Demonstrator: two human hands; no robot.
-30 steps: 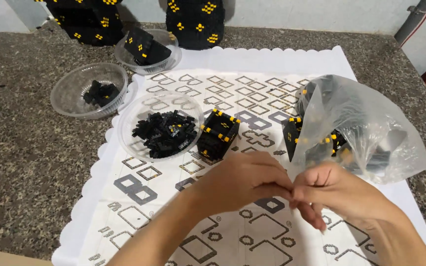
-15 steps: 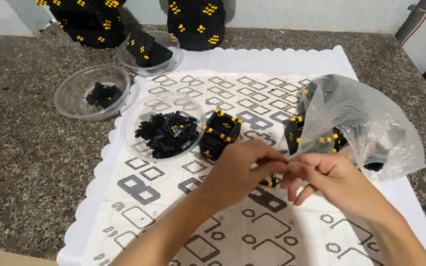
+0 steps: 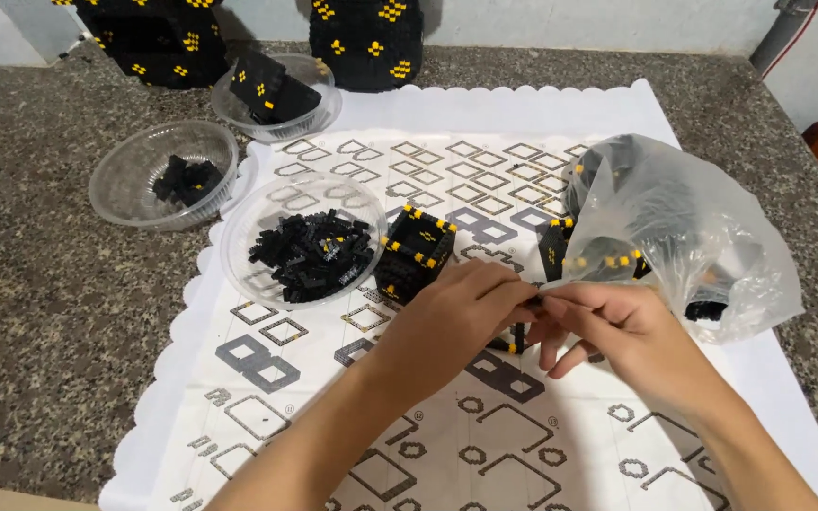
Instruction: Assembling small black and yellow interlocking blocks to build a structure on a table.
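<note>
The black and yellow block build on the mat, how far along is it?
Done: an open-topped black cube with yellow studs stands on the patterned mat, and larger finished builds sit at the back. In hand: the left hand and right hand pinch a small black and yellow piece together. Left: loose black blocks fill the clear bowl, more in the plastic bag.

hands (image 3: pixel 542 322): shifted left, off bag | bag (image 3: pixel 684 237): released, settled on mat
</note>
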